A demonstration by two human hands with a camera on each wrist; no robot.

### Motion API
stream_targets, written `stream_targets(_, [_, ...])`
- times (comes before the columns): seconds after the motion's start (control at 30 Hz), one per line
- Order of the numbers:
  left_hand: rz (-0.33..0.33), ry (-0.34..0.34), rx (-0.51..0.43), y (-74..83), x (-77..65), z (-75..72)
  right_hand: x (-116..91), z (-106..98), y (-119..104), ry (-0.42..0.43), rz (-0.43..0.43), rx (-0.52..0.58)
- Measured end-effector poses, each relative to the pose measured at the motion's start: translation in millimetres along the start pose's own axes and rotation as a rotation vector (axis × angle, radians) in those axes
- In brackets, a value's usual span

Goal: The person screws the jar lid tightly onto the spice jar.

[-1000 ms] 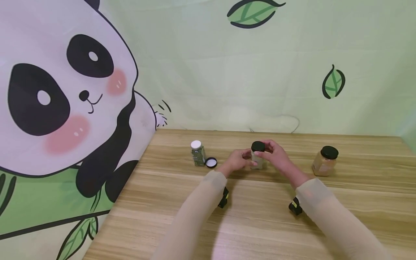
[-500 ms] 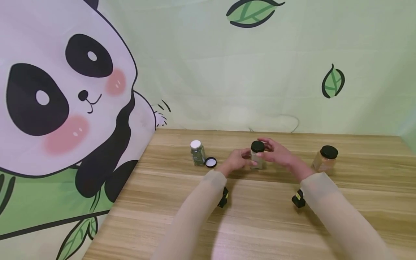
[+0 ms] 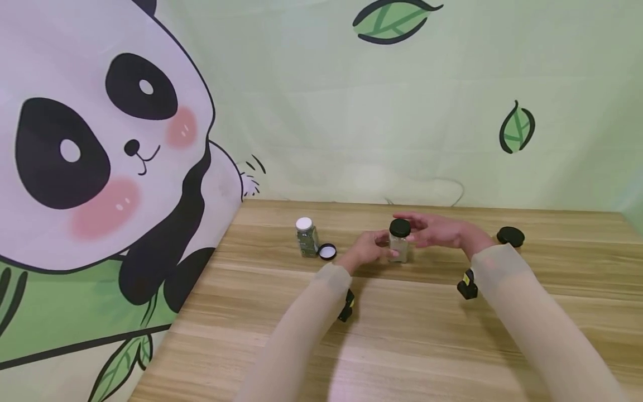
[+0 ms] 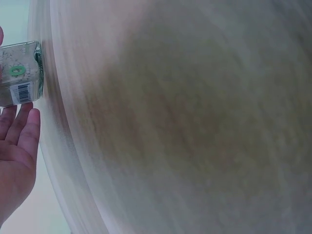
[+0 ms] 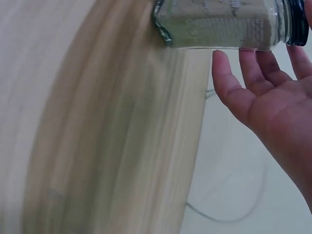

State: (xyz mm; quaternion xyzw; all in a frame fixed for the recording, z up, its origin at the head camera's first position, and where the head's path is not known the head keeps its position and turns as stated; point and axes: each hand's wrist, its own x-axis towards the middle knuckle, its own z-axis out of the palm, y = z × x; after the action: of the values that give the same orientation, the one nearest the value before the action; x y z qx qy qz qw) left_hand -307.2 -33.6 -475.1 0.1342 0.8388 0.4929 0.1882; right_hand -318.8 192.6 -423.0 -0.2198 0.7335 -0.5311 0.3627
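Note:
A small clear glass jar (image 3: pixel 399 249) with a pale filling and a black lid (image 3: pixel 399 226) stands upright in the middle of the wooden table. My left hand (image 3: pixel 369 248) grips its lower body from the left. In the left wrist view, the jar (image 4: pixel 22 73) shows a barcode, with fingertips along one side. My right hand (image 3: pixel 434 230) is at the lid from the right, index finger reaching behind it and thumb at its near side. In the right wrist view, the right hand's (image 5: pixel 278 97) other fingers lie loosely spread along the jar's (image 5: pixel 219 24) side.
To the left stands a jar of green contents with a white top (image 3: pixel 307 237). Beside it, a black lid (image 3: pixel 327 252) lies with its white inside upward. A wider jar with a black lid (image 3: pixel 510 237) stands at right, mostly hidden behind the right forearm. A panda-print backdrop (image 3: pixel 321 111) hangs behind.
My right wrist has swung outward to the right and away from me around the lid, and its forearm now covers the right jar's body. My left hand and the held jar stay in place.

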Motion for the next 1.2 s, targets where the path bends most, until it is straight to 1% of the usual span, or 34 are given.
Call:
stream_targets(0.1, [0.006, -0.002, -0.009, -0.4, 0.6, -0.1, 2, -1, -4, -0.022, -0.005, -0.026])
stream_targets(0.23, [0.01, -0.004, -0.01, -0.8, 0.8, 0.0, 4, 0, -8, -0.021, 0.002, -0.028])
stream_targets(0.4, [-0.006, -0.007, -0.004, 0.3, -0.7, 0.0, 5, 2, -9, 0.014, 0.015, -0.018])
stream_targets(0.7, [0.002, -0.013, -0.014, 3.1, -2.6, -0.6, 7, 3, -5, 0.066, 0.015, -0.026])
stream_targets(0.93, [0.004, -0.009, -0.018, 2.7, -2.7, -0.1, 7, 7, -2, 0.107, -0.011, -0.026])
stream_targets(1.07, [-0.002, -0.006, -0.018, 3.1, -3.3, 0.5, 6, 9, -1, 0.128, -0.02, -0.05])
stream_targets(1.2, [-0.004, 0.001, -0.013, 3.5, -3.7, 1.0, 5, 14, 0, 0.161, -0.028, -0.032])
